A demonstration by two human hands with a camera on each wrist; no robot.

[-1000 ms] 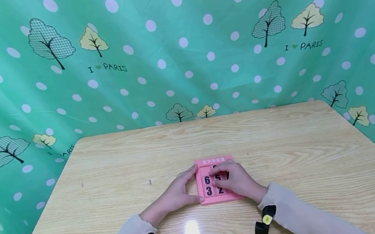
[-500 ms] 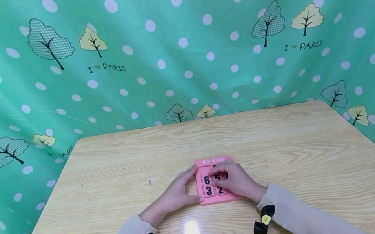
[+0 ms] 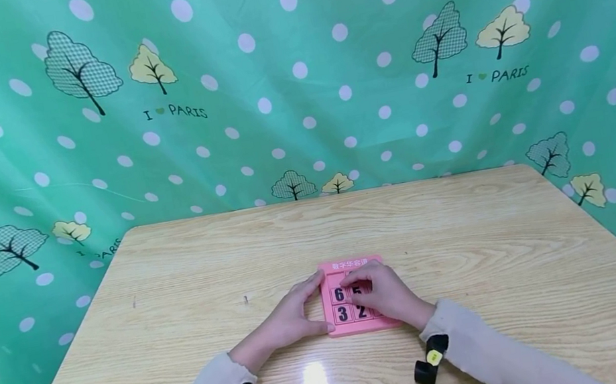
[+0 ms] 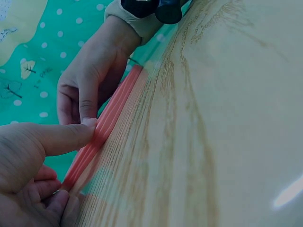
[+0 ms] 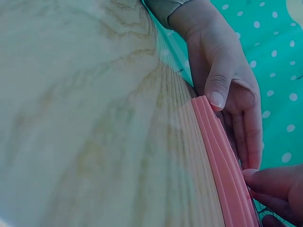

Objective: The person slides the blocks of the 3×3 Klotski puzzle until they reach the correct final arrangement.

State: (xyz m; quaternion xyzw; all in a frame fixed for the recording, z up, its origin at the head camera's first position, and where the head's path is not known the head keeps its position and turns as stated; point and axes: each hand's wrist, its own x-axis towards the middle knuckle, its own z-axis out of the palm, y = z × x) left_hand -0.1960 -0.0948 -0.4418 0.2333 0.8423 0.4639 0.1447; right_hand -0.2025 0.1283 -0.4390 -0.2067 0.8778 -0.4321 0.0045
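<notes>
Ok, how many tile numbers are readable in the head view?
4: the 6 tile, the 3 tile just below it, the partly covered 5 tile beside the 6, and the 2 tile beside the 3. The right hand may hide more.

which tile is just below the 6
The 3 tile: it shares a column with the 6 tile, while the 2 tile sits one column right.

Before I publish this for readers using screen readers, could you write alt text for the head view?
A left hand holds the left side of a pink number puzzle on a wooden table, while the right hand bends over its tiles. Behind them hangs a green dotted cloth printed with trees.
</notes>
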